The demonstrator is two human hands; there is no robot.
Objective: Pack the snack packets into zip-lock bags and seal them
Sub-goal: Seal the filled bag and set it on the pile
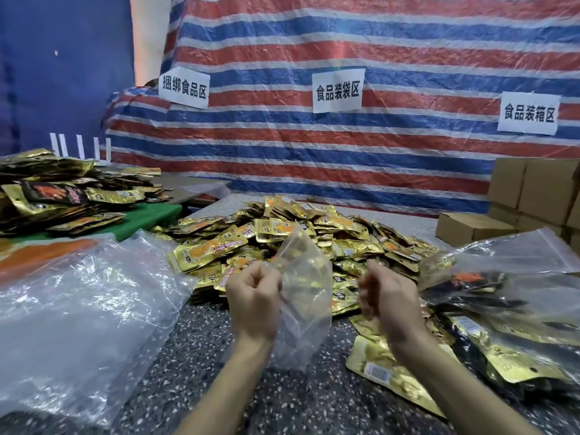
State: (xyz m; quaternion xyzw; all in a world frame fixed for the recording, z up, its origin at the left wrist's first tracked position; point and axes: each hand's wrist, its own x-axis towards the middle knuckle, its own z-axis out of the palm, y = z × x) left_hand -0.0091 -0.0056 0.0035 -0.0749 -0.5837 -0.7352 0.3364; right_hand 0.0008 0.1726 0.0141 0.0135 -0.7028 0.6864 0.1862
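Bare forearms reach from the bottom edge over a speckled worktop [219, 365]. The left hand [254, 296] is closed, its fingers and thumb pinching one edge of an empty, clear zip-lock bag [306, 296] held up off the surface between the two hands. The right hand [387, 298] hovers just beside the bag with its fingers curled; it is motion-blurred, and whether it holds anything cannot be told.

Behind the bag lies a broad heap of gold snack packets [298, 233], spread across the middle of the worktop. To the right, a filled clear bag [508, 296] rests on more gold packets. At the left sits a crumpled stack of empty plastic bags [78, 293], and beyond it a second pile of packets [56, 189] on a green board [157, 213]. Cardboard boxes [533, 189] stand at far right. A red, white and blue striped tarpaulin [314, 42] with three paper signs [337, 91] forms the backdrop.
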